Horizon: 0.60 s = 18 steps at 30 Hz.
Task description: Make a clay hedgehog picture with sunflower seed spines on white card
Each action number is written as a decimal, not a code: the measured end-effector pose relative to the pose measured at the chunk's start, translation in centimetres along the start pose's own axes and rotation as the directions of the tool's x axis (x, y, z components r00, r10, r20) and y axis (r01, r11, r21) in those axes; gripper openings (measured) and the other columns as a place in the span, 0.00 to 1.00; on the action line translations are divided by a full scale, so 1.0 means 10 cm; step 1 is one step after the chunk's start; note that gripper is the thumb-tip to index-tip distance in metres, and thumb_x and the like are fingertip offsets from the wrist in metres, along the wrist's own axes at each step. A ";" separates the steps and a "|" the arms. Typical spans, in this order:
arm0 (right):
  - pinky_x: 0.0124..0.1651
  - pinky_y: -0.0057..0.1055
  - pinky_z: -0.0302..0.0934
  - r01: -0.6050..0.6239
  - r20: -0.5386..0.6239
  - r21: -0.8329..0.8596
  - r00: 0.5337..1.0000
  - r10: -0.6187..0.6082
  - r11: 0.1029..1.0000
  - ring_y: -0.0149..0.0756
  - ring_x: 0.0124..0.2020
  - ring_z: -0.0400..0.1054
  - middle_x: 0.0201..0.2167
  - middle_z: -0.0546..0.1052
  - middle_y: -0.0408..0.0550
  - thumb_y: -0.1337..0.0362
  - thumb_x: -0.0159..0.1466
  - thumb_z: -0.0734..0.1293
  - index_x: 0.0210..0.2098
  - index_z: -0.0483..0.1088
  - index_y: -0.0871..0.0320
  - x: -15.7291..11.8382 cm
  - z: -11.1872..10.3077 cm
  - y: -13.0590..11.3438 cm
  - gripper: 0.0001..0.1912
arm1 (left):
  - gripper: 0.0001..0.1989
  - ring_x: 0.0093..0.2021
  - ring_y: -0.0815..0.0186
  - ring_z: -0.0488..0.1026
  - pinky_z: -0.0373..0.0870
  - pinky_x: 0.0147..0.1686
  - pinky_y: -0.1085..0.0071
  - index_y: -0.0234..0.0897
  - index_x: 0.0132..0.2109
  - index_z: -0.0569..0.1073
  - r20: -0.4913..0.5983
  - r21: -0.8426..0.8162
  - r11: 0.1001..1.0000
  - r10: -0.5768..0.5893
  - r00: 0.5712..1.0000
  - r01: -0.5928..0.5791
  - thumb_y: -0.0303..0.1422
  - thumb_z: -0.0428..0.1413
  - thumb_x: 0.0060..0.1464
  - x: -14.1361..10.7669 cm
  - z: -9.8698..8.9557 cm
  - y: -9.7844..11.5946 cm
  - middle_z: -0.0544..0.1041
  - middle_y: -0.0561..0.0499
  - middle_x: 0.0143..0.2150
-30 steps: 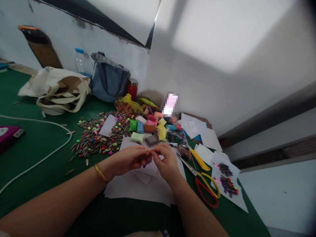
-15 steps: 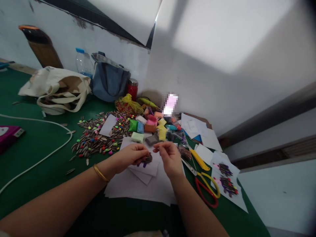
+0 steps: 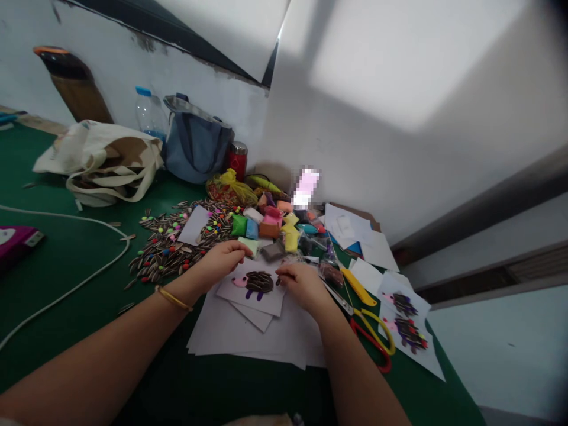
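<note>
A hedgehog picture (image 3: 260, 281) lies on a small white card (image 3: 235, 294), with a pink clay face, a body covered in sunflower seeds and purple feet. My left hand (image 3: 228, 258) hovers at the card's upper left, fingers curled and pressed together; whatever they hold, if anything, is hidden. At the card's right edge, my right hand (image 3: 302, 286) pinches a small dark sunflower seed (image 3: 278, 281) beside the hedgehog's back. Under the card are larger white paper sheets (image 3: 252, 340).
Loose sunflower seeds (image 3: 164, 263) mixed with coloured balls spread at the left. Clay packets (image 3: 269, 229) stand behind the card. Scissors (image 3: 373, 334) and a yellow cutter (image 3: 358, 288) lie right, near two finished-looking hedgehog pictures (image 3: 410, 336). A white cable (image 3: 95, 219) crosses the left side.
My left hand has moved up and left off the hedgehog, uncovering its face and body. My right hand has come slightly lower, with a seed showing at its fingertips.
</note>
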State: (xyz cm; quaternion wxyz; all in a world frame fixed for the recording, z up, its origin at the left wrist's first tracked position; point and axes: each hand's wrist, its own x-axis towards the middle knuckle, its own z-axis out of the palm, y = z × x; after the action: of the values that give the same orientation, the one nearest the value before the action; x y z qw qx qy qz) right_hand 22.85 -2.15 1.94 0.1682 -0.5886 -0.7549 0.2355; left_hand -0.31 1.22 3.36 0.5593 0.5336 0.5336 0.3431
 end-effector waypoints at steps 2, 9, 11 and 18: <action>0.45 0.32 0.64 -0.036 -0.035 0.009 0.999 0.036 0.999 0.38 0.41 0.74 0.38 0.81 0.46 0.71 0.61 0.66 0.42 0.79 0.53 0.00 0.01 -0.02 0.13 | 0.13 0.20 0.72 0.57 0.50 0.19 0.75 0.34 0.37 0.77 -0.011 0.111 0.994 0.024 1.000 -0.023 0.34 0.52 0.45 0.03 -0.01 -0.03 0.63 0.57 0.21; 0.47 0.32 0.62 -0.005 0.021 -0.199 1.000 0.010 0.980 0.40 0.46 0.72 0.43 0.81 0.47 0.69 0.63 0.67 0.42 0.78 0.53 0.03 -0.02 0.02 0.11 | 0.16 0.29 0.63 0.69 0.62 0.28 0.70 0.35 0.37 0.78 0.000 0.398 0.907 0.148 0.989 -0.136 0.34 0.48 0.47 0.10 -0.05 -0.10 0.73 0.53 0.26; 0.45 0.31 0.61 0.004 0.075 -0.243 0.997 0.015 0.970 0.39 0.44 0.73 0.41 0.81 0.47 0.68 0.62 0.67 0.41 0.79 0.53 0.02 -0.05 0.05 0.10 | 0.16 0.33 0.61 0.72 0.66 0.32 0.69 0.35 0.37 0.79 0.011 0.430 0.888 0.174 0.985 -0.162 0.34 0.48 0.47 0.12 -0.07 -0.13 0.77 0.51 0.30; 0.40 0.29 0.58 -0.013 0.052 -0.234 0.998 0.025 0.972 0.38 0.39 0.72 0.37 0.80 0.45 0.68 0.61 0.69 0.37 0.79 0.52 -0.03 -0.07 0.05 0.07 | 0.19 0.46 0.58 0.76 0.69 0.47 0.67 0.37 0.42 0.80 0.066 0.561 0.804 0.194 0.979 -0.197 0.33 0.47 0.50 0.18 -0.09 -0.22 0.81 0.48 0.45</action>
State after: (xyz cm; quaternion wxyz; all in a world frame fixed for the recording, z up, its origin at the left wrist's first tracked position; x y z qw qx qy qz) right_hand 23.69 -2.21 2.26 0.0750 -0.6048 -0.7759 0.1628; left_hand -1.25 2.68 0.98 0.3394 0.7280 0.5519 0.2241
